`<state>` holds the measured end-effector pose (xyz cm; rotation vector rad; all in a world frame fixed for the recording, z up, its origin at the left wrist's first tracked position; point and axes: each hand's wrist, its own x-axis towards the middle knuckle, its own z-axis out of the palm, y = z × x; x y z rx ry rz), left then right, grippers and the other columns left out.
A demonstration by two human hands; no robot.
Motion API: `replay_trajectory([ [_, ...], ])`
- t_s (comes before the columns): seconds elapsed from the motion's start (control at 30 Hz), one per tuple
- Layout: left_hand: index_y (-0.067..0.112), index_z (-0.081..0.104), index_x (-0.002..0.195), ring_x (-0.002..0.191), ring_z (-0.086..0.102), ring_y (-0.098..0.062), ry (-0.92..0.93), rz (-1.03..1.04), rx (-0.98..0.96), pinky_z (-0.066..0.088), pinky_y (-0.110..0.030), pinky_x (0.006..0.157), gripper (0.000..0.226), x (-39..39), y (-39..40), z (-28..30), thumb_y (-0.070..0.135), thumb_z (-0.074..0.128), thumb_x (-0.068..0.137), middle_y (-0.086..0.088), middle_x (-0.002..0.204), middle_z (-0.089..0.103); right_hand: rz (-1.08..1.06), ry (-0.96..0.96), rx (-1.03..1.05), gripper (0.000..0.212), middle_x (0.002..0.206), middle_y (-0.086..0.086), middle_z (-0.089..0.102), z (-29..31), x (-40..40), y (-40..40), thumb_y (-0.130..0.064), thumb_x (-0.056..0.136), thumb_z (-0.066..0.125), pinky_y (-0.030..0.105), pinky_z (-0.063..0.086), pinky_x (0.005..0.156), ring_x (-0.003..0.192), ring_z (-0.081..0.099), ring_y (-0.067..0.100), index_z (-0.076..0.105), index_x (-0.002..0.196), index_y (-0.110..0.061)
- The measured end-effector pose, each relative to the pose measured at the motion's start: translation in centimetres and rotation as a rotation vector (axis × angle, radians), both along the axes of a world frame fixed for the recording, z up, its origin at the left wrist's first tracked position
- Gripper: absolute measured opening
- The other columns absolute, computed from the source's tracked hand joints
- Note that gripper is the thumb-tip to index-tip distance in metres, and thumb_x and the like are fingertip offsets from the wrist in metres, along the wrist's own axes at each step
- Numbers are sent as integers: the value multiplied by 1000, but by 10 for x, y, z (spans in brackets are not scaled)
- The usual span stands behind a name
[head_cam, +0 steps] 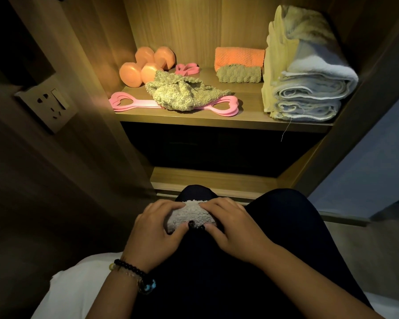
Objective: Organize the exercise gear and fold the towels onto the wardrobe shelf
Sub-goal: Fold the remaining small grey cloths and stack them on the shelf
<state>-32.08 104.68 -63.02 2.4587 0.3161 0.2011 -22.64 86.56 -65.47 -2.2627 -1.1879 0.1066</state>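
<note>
A small grey fluffy towel (190, 215) lies folded on my lap. My left hand (157, 229) and my right hand (230, 229) hold it from either side, fingers on top and thumbs at its near edge. On the lit wardrobe shelf (247, 111) a crumpled green towel (182, 93) lies over a long pink heart-handled resistance band (129, 103). Two orange dumbbells (145, 65) sit at the back left beside a small pink band (187, 69). A folded orange towel (240, 57) and a folded green towel (240, 74) lie at the back.
A tall stack of folded white and pale yellow towels (306, 88) fills the shelf's right side. A wall socket (48, 104) is on the left panel. A dark lower compartment (217, 148) opens below the shelf. My dark-trousered legs and a white cushion (78, 291) fill the foreground.
</note>
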Motion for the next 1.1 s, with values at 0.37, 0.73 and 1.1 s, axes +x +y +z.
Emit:
replay_trajectory([
  [0.37,26,76,87,97,70,-16,-109,421,-1135,54,-21,74,14,-10,-38,1,28,72,73,-5,102,74,-229,100,364,33,110,-2,60,23,-18,12,-19,89,62,32,47,89,106,55,16,61,121,-13],
  [0.73,20,67,117,113,63,-29,-469,241,-1659,56,-36,79,48,-7,-45,20,4,69,72,-16,124,64,-47,209,351,34,117,-10,52,49,-15,-4,-34,88,62,21,36,97,116,44,8,63,121,-29],
  [1.1,10,62,121,110,62,-41,-388,230,-1472,43,-70,91,59,66,-33,34,17,83,66,-22,122,64,-176,1168,612,46,110,6,69,85,58,-7,-30,65,73,28,56,68,93,70,22,70,110,-25],
])
